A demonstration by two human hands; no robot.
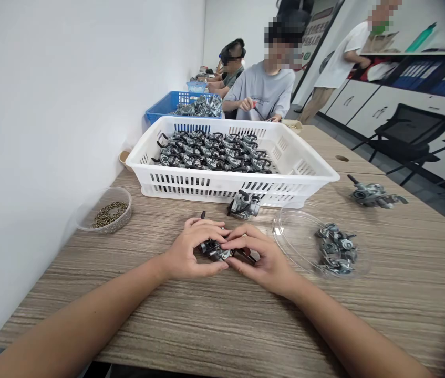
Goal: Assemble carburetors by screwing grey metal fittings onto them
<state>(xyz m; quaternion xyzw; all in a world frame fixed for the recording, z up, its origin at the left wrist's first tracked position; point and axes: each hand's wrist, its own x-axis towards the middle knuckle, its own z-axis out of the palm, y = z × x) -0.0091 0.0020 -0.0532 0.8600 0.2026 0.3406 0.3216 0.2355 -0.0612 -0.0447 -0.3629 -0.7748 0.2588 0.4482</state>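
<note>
A silver-and-black metal assembly (pixel 216 254) was pinched between the left hand (pixel 190 249) and right hand (pixel 264 260). A rectangular, slotted white plastic basket (pixel 225 182) was positioned on the far side.

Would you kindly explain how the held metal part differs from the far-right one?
The held part sits between the left hand and right hand, partly hidden; the far-right part lies untouched on the table, uncovered. Both show grey metal and black pieces.
</note>
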